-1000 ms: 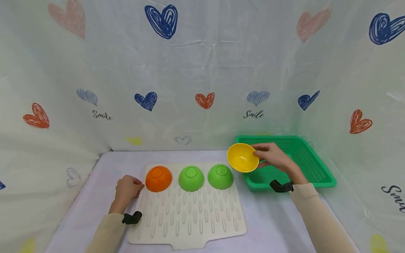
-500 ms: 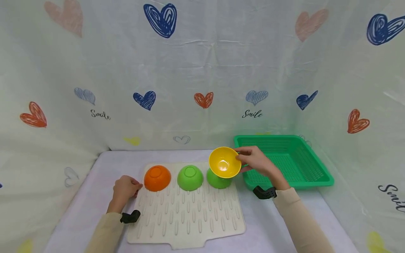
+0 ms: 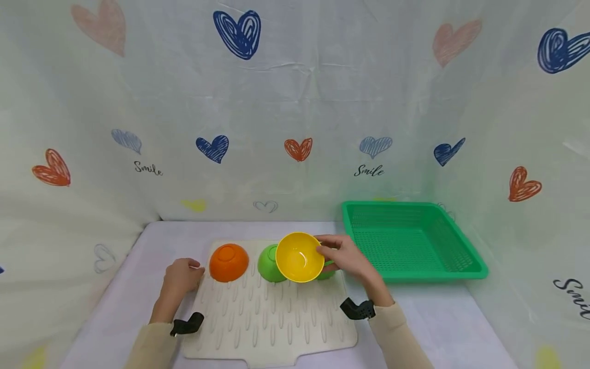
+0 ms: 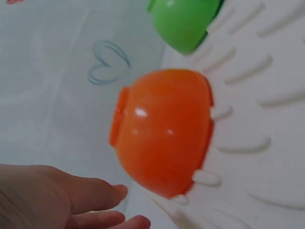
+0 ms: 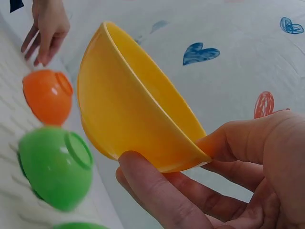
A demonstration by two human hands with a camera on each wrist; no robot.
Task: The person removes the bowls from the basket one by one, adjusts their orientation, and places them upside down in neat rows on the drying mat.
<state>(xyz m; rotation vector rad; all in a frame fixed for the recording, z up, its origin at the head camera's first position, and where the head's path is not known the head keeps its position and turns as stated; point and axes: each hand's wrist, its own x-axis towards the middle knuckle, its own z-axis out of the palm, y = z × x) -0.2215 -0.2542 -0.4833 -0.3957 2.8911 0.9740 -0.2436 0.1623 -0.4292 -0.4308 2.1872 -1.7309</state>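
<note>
My right hand [image 3: 345, 254] pinches the rim of a yellow bowl [image 3: 297, 259] between thumb and fingers, its inside turned toward the head camera. In the right wrist view the yellow bowl [image 5: 119, 100] is tilted, with fingers along its outer wall. It hangs over a white ridged drying mat [image 3: 276, 341], covering part of a green bowl [image 3: 267, 264] and most of a second green bowl [image 3: 327, 275]. An orange bowl [image 3: 229, 262] lies upside down at the mat's back left. Beside it, my left hand [image 3: 181, 279] is at the mat's left edge with relaxed fingers, holding nothing.
A green plastic basket [image 3: 392, 204] stands at the back right, with nothing visible inside. A white sheet printed with hearts hangs behind and at both sides of the table [image 3: 438, 328]. The mat's ridged front part carries no bowls.
My right hand has carried the yellow bowl leftward and nearer, from the basket's left edge to over the mat by the green bowls. My left hand has stayed nearly in place.
</note>
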